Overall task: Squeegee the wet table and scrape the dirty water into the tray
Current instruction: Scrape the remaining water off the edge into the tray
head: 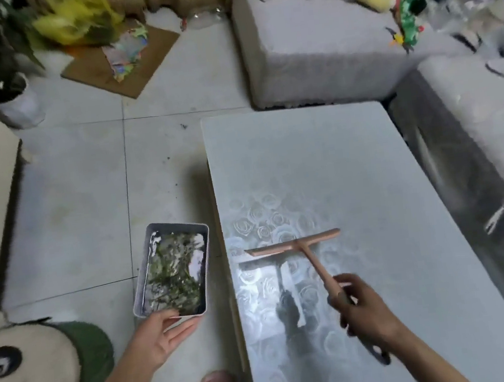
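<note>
The right hand has its fingers curled tight round the lower part of the handle of a pink squeegee. The handle slants up and left from the hand to the blade. The blade lies crosswise on the desk, in its near half, with one end close to the left edge. Between the blade and the hand the desk top is shiny and wet, and the rose pattern shows through.

The left hand holds the near end of a grey tray, thumb over the rim and fingers stretched out beneath it. The tray sits just beside the left edge of the desk, apart from the squeegee, over the tiled floor. Murky water and green scraps lie inside it
</note>
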